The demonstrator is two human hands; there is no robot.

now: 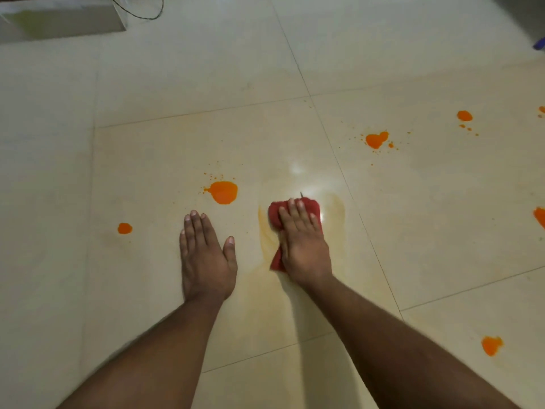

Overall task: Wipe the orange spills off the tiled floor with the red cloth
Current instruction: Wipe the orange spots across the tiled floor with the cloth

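Spills: seven; red cloth: one

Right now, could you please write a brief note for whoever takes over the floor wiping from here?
Right hand presses flat on the red cloth, over a pale orange smear.
Left hand rests flat on the tiled floor, holding nothing.
Done: one patch under the cloth is mostly wiped; a faint film remains.
Left: the big spill beside the cloth, a small spill to the left, the heart-shaped spill and further spots to the right, one near spill, plus one at the right edge.
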